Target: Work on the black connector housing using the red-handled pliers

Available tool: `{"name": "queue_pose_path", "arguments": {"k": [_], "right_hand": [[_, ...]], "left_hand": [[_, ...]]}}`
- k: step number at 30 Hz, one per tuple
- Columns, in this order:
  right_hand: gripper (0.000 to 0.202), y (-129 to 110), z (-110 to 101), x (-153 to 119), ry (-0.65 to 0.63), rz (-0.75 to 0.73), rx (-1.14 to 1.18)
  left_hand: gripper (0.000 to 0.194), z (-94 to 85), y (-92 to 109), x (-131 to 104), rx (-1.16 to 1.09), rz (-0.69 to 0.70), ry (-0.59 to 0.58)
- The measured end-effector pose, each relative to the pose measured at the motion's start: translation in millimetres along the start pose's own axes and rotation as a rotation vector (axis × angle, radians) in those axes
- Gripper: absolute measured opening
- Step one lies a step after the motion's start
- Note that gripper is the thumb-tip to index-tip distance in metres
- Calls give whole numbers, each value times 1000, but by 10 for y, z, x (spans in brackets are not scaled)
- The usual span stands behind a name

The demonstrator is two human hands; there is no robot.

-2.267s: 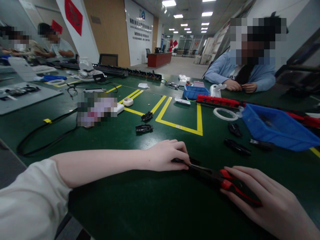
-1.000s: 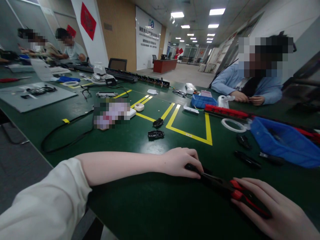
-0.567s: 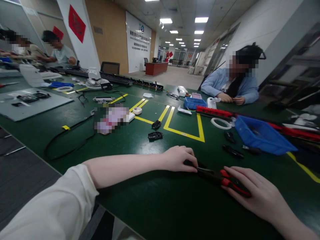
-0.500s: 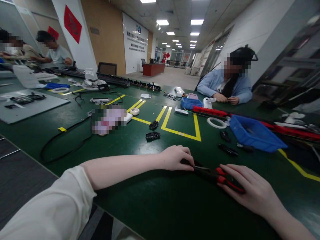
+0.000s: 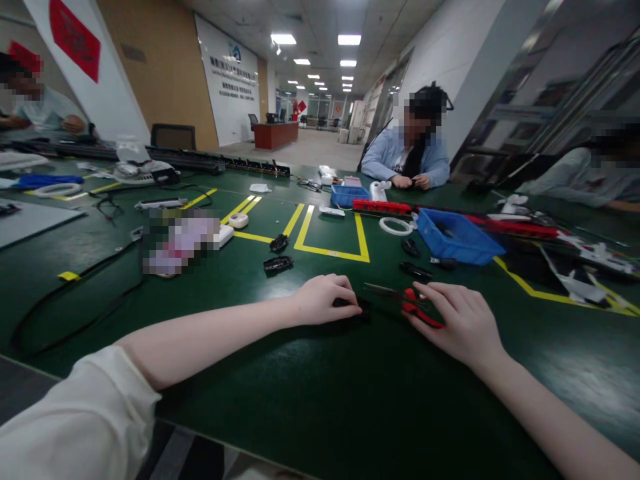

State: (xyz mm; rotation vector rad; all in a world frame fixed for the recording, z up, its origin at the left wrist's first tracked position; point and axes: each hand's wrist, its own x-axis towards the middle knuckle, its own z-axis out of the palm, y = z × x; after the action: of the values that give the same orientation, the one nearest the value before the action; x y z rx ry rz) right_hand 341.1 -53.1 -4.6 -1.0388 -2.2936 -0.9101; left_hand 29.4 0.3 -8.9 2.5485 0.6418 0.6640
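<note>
My left hand (image 5: pixel 325 300) is closed around a small black part (image 5: pixel 345 303) low over the green table. The fingers cover most of that part, so its kind does not show. In my right hand (image 5: pixel 460 320) is a pair of red-handled pliers (image 5: pixel 413 307), with the fingers wrapped on the grips. Their thin metal jaws point left, just above and apart from the black part. Beyond my left hand lie two black plastic pieces, the nearer piece (image 5: pixel 278 265) and the farther piece (image 5: pixel 279 243).
A blue bin (image 5: pixel 457 240) stands to the right, with black pieces (image 5: pixel 416 270) before it. Left are a phone (image 5: pixel 183 247), a tape roll (image 5: pixel 239 220) and a black cable (image 5: pixel 75 337). A person in light blue (image 5: pixel 407 160) sits across the table (image 5: pixel 310 400).
The pliers' jaws have moved away from the black part and now stand apart from my left hand. The view has turned to the right.
</note>
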Motion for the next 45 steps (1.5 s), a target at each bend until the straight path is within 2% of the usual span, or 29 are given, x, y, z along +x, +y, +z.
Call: {"name": "queue_pose_path", "arguments": {"k": [4,14,18,24,31,39,45], "right_hand": [[35,-9,1,-8,-28,36,-32],[26,-59,-64,4,-86,55,-36],[17,-63,-30,-4,-127,43,34],[20,-67,29,14,-193,19,186],[14,-59,31,49,-202,119,344],[35,-1,45,48,-255,228,504],[43,42,93,2,-307,300,482]], "left_hand": [[23,1,7,1,-21,-18,-1],[16,13,-40,14,-167,9,-27],[13,42,-35,36,-125,17,-27],[12,70,-43,52,-60,37,-22],[13,97,-46,69,-28,56,8],[10,94,-15,70,-15,60,32],[13,69,-4,52,-94,29,-53]]}}
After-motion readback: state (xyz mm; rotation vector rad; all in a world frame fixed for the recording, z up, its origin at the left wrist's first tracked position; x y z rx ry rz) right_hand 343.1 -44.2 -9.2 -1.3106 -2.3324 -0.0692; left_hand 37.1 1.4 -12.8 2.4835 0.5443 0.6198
